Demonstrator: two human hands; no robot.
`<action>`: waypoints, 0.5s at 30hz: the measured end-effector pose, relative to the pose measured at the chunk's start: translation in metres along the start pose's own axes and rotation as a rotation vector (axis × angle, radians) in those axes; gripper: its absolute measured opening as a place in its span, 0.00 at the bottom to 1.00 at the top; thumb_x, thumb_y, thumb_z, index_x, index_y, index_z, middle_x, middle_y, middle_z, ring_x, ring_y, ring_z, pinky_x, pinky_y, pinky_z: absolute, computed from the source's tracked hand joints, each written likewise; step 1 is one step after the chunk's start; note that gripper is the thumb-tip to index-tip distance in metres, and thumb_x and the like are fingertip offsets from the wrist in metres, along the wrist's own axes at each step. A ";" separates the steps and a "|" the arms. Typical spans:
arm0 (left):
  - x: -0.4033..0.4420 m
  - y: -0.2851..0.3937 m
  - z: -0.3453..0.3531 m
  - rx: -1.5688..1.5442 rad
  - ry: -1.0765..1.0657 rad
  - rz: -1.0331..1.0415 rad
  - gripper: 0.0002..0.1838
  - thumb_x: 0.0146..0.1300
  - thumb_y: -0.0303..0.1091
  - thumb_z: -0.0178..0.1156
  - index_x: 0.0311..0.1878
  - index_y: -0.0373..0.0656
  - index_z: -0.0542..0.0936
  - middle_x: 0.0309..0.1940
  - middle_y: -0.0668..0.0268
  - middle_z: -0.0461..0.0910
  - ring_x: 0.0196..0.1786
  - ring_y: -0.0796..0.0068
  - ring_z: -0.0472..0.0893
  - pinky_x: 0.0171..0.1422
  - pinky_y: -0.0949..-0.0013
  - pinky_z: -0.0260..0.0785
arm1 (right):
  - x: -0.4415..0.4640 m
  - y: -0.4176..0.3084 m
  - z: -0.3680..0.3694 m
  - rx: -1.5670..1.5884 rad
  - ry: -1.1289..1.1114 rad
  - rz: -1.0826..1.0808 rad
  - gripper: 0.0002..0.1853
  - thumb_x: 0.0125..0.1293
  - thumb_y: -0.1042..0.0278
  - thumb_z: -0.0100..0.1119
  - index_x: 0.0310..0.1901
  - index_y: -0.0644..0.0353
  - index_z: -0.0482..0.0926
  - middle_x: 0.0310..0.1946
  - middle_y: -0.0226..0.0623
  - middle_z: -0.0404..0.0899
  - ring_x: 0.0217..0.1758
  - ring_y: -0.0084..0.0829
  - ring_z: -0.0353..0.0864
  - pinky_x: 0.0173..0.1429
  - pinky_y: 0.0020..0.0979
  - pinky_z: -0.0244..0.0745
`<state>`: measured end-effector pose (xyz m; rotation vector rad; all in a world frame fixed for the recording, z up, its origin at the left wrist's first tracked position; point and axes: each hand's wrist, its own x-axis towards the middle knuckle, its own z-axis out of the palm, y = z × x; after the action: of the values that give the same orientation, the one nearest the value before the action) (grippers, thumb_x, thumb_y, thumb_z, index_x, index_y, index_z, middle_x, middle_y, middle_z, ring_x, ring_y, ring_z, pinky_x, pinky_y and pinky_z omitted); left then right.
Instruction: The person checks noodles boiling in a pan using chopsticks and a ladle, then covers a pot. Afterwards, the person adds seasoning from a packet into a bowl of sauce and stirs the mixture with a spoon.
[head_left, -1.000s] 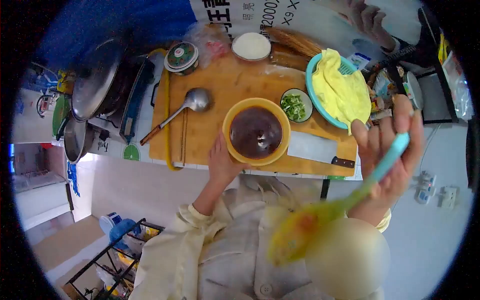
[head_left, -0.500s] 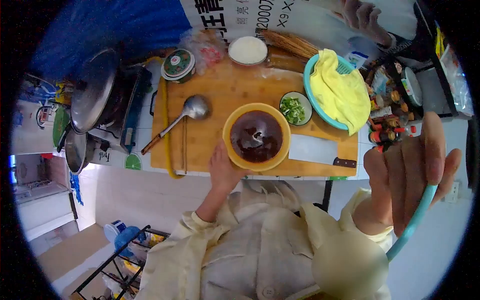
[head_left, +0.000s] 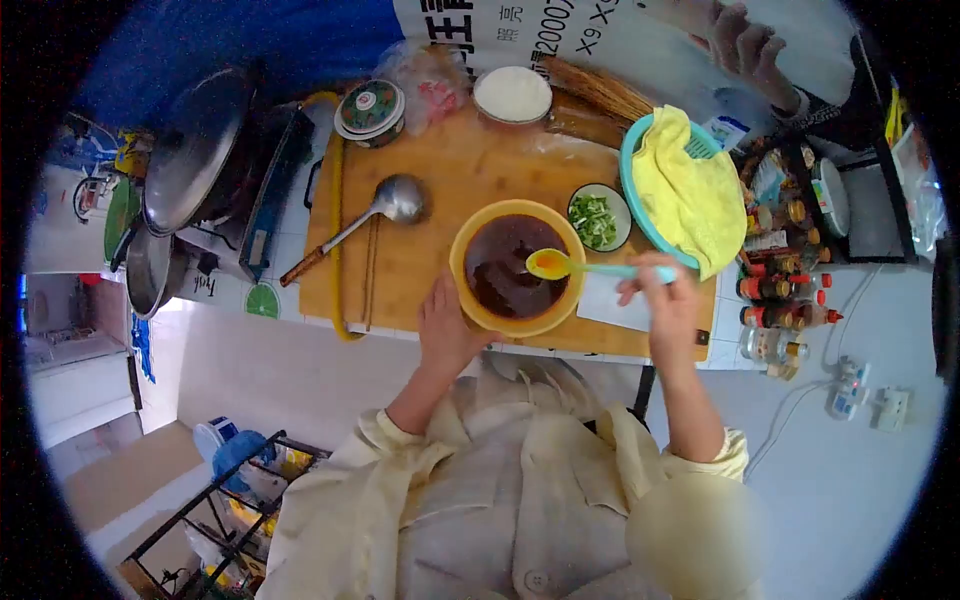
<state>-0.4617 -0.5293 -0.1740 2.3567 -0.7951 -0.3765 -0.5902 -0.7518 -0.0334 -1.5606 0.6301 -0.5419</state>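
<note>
A yellow bowl (head_left: 462, 293) of dark reddish-brown liquid stands on the wooden board. My left hand (head_left: 448, 325) rests against its near left side, fingers curled around the wall. My right hand (head_left: 664, 298) grips the handle of a spoon (head_left: 610, 270) with a turquoise handle, coming in from the right. The spoon's bowl, orange-yellow inside, is over the liquid near the middle; whether it touches the surface I cannot tell. Partly under my right hand lies a cleaver (head_left: 610, 305). A small bowl of chopped green onion (head_left: 596, 218) sits just right of the yellow bowl.
On the board (head_left: 450, 165) are a metal ladle (head_left: 400, 200), chopsticks (head_left: 371, 275), a lidded pot (head_left: 370, 112) and a white-filled bowl (head_left: 512, 95). A turquoise basket (head_left: 632, 190) holds a yellow cloth (head_left: 690, 195). Sauce bottles (head_left: 785, 288) stand right; a wok (head_left: 200, 150) is left.
My right hand has come down from near the camera at the right to the bowl, bringing the spoon over the liquid. My left hand stays at the bowl. The view has shifted slightly.
</note>
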 end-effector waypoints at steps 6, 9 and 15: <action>-0.001 0.000 0.002 0.008 0.043 0.037 0.70 0.26 0.50 0.79 0.71 0.35 0.47 0.64 0.50 0.62 0.67 0.51 0.63 0.68 0.53 0.54 | -0.021 0.056 -0.012 -0.709 -0.351 -0.413 0.11 0.58 0.72 0.58 0.44 0.56 0.80 0.35 0.32 0.81 0.38 0.32 0.77 0.48 0.35 0.62; -0.002 0.002 0.000 0.035 0.040 0.022 0.70 0.25 0.49 0.80 0.71 0.35 0.47 0.64 0.50 0.63 0.66 0.51 0.63 0.68 0.53 0.55 | -0.025 0.060 -0.015 -0.785 -0.500 -0.466 0.14 0.55 0.71 0.59 0.45 0.52 0.81 0.37 0.30 0.80 0.42 0.32 0.76 0.51 0.37 0.59; -0.003 0.002 -0.002 0.089 0.051 0.045 0.70 0.27 0.53 0.79 0.71 0.37 0.46 0.65 0.49 0.62 0.66 0.48 0.64 0.69 0.51 0.56 | -0.025 0.086 -0.007 -0.882 -0.633 -0.550 0.16 0.56 0.71 0.57 0.48 0.51 0.79 0.41 0.27 0.78 0.46 0.30 0.74 0.52 0.37 0.59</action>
<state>-0.4645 -0.5277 -0.1710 2.4156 -0.8553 -0.2661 -0.6198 -0.7438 -0.1177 -2.6146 -0.1102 -0.1122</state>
